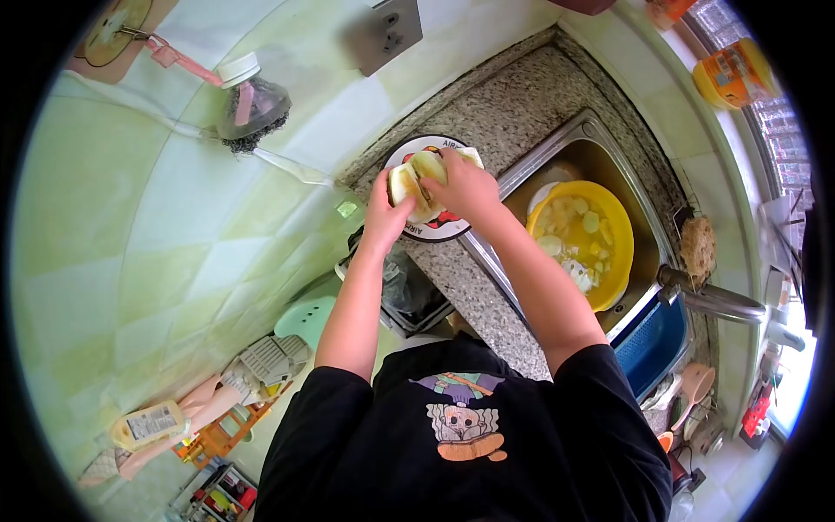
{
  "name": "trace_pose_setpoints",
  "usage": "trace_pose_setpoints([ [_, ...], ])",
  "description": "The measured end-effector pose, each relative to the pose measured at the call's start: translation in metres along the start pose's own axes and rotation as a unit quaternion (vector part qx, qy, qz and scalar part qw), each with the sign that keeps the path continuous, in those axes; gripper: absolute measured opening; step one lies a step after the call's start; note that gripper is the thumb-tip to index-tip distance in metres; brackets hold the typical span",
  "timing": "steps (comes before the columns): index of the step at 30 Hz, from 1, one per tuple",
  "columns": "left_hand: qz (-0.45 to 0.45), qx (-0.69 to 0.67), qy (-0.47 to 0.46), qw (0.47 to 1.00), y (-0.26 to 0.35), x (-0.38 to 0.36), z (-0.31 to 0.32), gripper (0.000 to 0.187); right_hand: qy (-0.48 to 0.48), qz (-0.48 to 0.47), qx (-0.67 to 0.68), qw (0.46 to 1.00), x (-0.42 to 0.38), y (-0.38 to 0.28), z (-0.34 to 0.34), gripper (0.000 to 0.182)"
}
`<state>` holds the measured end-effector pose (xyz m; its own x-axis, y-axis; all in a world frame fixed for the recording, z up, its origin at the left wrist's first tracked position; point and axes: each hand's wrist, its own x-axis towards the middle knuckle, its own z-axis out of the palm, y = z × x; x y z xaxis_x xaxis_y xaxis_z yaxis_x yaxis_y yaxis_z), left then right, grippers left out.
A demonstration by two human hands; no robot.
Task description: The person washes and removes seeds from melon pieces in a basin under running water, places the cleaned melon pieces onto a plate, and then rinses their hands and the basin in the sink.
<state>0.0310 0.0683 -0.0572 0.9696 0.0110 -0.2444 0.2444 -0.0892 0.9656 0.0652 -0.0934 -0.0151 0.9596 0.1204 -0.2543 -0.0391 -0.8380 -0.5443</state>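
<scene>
Over a round patterned plate (449, 230) on the granite counter, both my hands are on thick, pale green and cream cut pieces of a melon-like fruit (425, 163). My left hand (383, 216) is closed on the left side of the pieces, thumb across the front. From the right, my right hand (470, 184) grips them, its fingers pressed on top near a dark gap between the pieces. Some yellowish-brown flesh shows. The exact kind of fruit cannot be told. Another pale piece sticks out past my right fingers. Much of the plate is hidden.
A yellow basin (623, 233) with pale slices in liquid sits in the steel sink (574, 139), right of the plate. Beyond it are a blue basket (652, 344) and the faucet (718, 303). A dark bin (409, 291) stands below the counter edge. A wall socket (390, 35) is above.
</scene>
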Motion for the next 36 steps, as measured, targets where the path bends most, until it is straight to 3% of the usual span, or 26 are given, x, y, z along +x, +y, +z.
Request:
trace_pose_setpoints([
  [3, 0.057, 0.023, -0.019, 0.998, -0.002, -0.002, -0.002, 0.058, -0.026, -0.017, 0.004, 1.0, 0.012, 0.005, 0.002, 0.057],
  [6, 0.029, -0.03, -0.006, 0.999, 0.0, -0.007, -0.001, 0.056, -0.032, -0.036, 0.028, 0.998, 0.011, 0.008, 0.003, 0.054],
  [10, 0.046, 0.068, 0.041, 0.996, -0.003, -0.001, 0.001, 0.05, -0.059, 0.004, 0.107, 0.993, 0.003, 0.013, -0.003, 0.052],
  [13, 0.034, 0.095, 0.068, 0.993, 0.0, 0.004, 0.005, 0.046, -0.024, 0.014, 0.232, 0.972, -0.008, 0.03, 0.0, 0.047],
  [16, 0.02, 0.075, 0.071, 0.994, -0.001, 0.009, 0.009, 0.044, -0.017, 0.072, 0.423, 0.903, -0.013, 0.048, -0.002, 0.044],
  [20, 0.056, 0.115, 0.05, 0.991, 0.003, 0.013, 0.01, 0.042, 0.044, -0.016, 0.248, 0.968, -0.014, 0.032, -0.003, 0.046],
  [23, 0.081, 0.165, 0.036, 0.982, 0.004, 0.012, 0.01, 0.041, 0.008, -0.057, 0.078, 0.995, 0.001, 0.005, -0.016, 0.047],
  [27, 0.129, 0.175, 0.042, 0.975, -0.012, 0.013, 0.004, 0.04, -0.105, -0.058, -0.027, 0.992, 0.036, -0.006, -0.005, 0.044],
  [30, 0.12, 0.147, 0.048, 0.981, -0.017, 0.011, 0.002, 0.041, -0.158, -0.053, -0.037, 0.985, 0.053, -0.007, 0.007, 0.042],
  [36, 0.103, 0.162, 0.09, 0.977, -0.008, 0.005, 0.006, 0.039, -0.171, -0.064, 0.044, 0.982, 0.029, -0.009, -0.012, 0.039],
])
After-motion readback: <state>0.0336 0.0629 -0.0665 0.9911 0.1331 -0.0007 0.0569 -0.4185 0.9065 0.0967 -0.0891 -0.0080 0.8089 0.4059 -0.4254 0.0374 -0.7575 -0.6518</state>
